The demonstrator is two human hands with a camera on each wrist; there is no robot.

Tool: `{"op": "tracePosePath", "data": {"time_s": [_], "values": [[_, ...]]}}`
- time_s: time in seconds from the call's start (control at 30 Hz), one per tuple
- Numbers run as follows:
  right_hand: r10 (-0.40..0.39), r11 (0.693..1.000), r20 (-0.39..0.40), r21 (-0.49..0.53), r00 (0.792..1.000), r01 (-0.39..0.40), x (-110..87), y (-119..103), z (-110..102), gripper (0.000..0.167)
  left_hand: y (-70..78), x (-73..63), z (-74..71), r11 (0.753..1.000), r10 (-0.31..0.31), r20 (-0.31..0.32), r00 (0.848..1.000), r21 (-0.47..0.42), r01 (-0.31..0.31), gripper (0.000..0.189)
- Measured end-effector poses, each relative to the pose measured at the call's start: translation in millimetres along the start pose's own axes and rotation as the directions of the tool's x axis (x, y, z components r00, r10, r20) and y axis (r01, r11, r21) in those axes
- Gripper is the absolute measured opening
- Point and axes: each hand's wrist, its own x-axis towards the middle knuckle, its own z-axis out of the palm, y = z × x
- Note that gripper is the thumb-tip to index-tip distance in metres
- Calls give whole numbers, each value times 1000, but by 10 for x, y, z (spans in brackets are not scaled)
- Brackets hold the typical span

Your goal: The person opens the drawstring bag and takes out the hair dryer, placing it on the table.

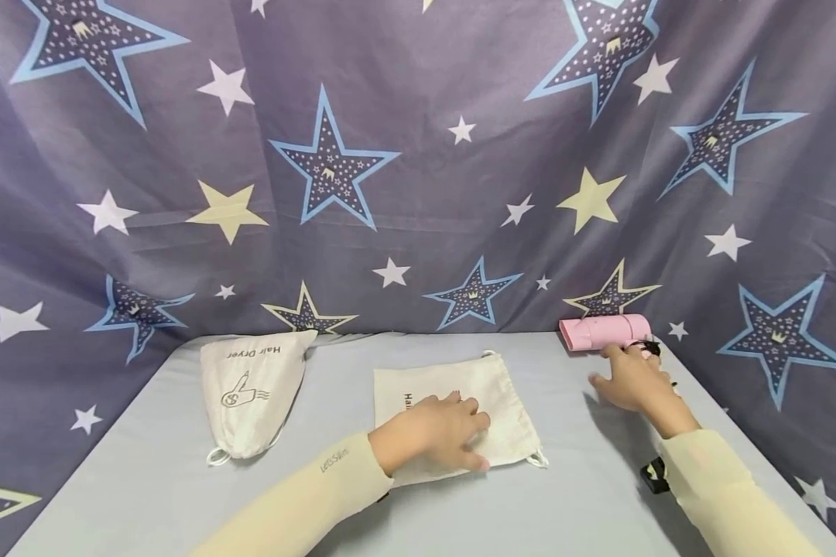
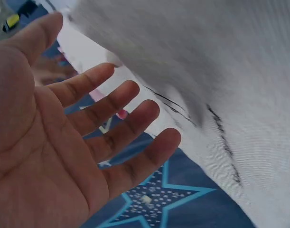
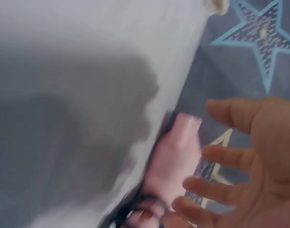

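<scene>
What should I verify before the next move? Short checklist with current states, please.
1. Right hand near the dryer: ok, it is right beside it.
2. Dryer gripped: not ok, the right hand's fingers are extended, not curled round it.
3. Cord clear of the right hand: cannot tell, it lies close to the fingers.
4. Middle bag laid flat: ok, left hand over it.
5. Middle bag's mouth open: cannot tell, no opening is clearly visible.
6. Left bag out of the way: ok, it sits apart from both hands.
</scene>
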Motion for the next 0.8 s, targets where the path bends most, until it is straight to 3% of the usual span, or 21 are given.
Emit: {"op": "tracePosePath", "data": {"time_s": [0.1,0.17,0.3,0.37,0.47,0.7,0.8], "values": [[-110,994,37,6,993,110,50,-160,11,55,74,-50,-21,998,24,-12,1000,53,-23,59],[-207,978,54,9,977,207,97,-260,36,51,112,-73,-21,995,34,-24,999,92,-32,59],[-390,920,64,67,918,386,201,-432,130,44,162,-122,14,986,62,-56,996,160,-52,56],[-444,894,59,100,894,437,244,-509,179,41,181,-151,35,979,83,-76,994,190,-67,53],[-471,878,56,127,880,462,301,-612,257,38,193,-187,67,973,107,-103,989,217,-82,47],[-441,893,86,142,893,428,446,-846,424,46,186,-267,132,960,115,-140,983,272,-74,40],[-456,887,100,124,884,444,511,-928,472,51,184,-295,143,954,127,-150,980,289,-80,37]]}}
